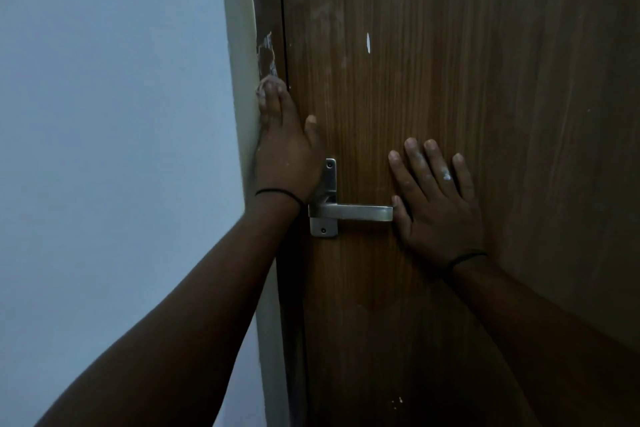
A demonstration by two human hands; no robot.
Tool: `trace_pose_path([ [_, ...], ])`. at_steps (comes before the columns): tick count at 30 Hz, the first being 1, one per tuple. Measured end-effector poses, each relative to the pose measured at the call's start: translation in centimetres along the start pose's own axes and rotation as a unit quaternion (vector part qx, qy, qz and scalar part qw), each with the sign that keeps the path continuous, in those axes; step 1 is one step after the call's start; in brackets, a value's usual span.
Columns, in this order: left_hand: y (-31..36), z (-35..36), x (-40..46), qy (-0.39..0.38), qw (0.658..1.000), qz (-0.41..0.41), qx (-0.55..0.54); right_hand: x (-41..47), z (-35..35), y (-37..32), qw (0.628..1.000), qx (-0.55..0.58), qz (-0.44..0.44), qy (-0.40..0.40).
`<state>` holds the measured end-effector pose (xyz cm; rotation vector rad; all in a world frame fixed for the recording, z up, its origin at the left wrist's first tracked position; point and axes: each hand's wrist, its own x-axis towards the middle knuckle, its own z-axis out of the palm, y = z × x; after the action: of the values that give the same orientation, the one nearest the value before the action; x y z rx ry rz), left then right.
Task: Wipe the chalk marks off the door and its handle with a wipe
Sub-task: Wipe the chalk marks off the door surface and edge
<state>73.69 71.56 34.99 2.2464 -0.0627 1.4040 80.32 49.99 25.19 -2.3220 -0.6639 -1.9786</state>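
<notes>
- Landmark: the lever handle [353, 211] on the wooden door [450, 80].
- Your left hand [287, 153] is up-left of the handle, at the door's latch edge, fingers together and reaching up along the door frame [268, 4]. Something pale bunches at the fingertips [268, 89]; probably the wipe [266, 83], but I can't confirm, and I can't tell whether the fingers clamp it or just press it.
- Your right hand [438, 199] is just right of the handle's free end, flat on the door, fingers apart and straight, holding nothing. The thumb touches or nearly touches the lever tip.
- Chalk left: a scribble [267, 52] on the frame right above your left fingertips, a short white streak [368, 42] well above the handle, small specks [398, 400] far below it.
- Handle looks clean from here, but the light is dim, so don't trust that.
- Risks: your right hand has white dust on its fingers [446, 175]; pressing flat can reprint chalk on the door.
- A loosely held wipe can slip into the gap at the door edge.
- Pushing hard with the left hand near the gap risks pinched fingers if the door shifts.
- In the way: your left wrist covers part of the handle's backplate [325, 198]. The pale wall [104, 115] lies left of the frame.
</notes>
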Motion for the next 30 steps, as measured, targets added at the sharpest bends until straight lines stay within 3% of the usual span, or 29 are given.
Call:
trace_pose_path([
  [6,-0.5,0.8,-1.9,-0.005,1.000,0.002,0.009,-0.1,-0.1,0.0,1.000,-0.008,0.003,0.001],
  [24,2.1,-0.3,4.6,0.067,0.998,0.014,-0.006,0.0,0.1,0.0,1.000,0.007,-0.001,0.011],
  [30,1.1,0.8,1.9,0.054,0.998,0.017,0.014,-0.1,0.0,0.0,1.000,-0.004,-0.002,0.013],
])
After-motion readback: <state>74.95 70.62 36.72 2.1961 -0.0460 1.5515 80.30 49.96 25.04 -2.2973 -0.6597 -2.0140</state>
